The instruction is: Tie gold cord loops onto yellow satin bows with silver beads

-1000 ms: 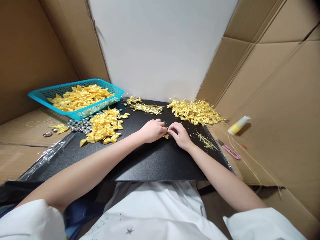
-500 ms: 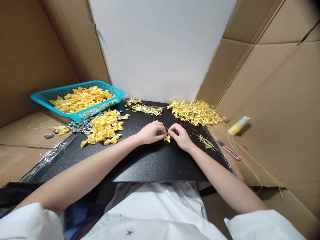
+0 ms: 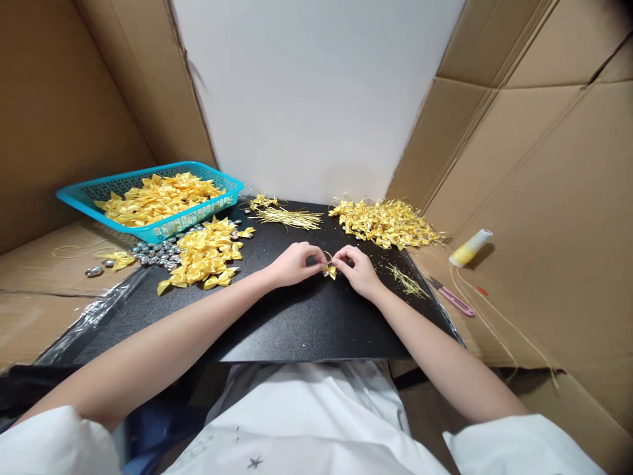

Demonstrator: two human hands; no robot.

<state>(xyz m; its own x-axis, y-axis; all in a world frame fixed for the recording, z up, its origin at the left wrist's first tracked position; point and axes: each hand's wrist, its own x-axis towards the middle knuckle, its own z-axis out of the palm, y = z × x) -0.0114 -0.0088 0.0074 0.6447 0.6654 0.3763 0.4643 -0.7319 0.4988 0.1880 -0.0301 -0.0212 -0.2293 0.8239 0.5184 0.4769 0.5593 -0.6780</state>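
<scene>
Over the middle of the black table (image 3: 297, 330), a small yellow ribbon bow (image 3: 330, 271) with a shiny silver bit hangs between my hands. A thin gold cord (image 3: 328, 256) loops above the bow. My left hand (image 3: 301, 264) is closed in a pinch at the cord's left side, beside the bow. With thumb and forefinger, my right hand (image 3: 357, 269) pinches the cord from the right. The exact grip points are too small to make out.
At left stand a blue basket (image 3: 190, 218) of yellow bows, loose bows (image 3: 208, 254) and silver bells or beads (image 3: 157, 253). Cut cords (image 3: 289, 218) and finished-looking bows (image 3: 383, 223) lie at the back. A pink cutter (image 3: 453, 298) and thread spool (image 3: 471, 248) are right.
The cord loop above the bow shows wider, and my left fingers have shifted slightly left. The bow stays between my hands; the whole view has moved a little.
</scene>
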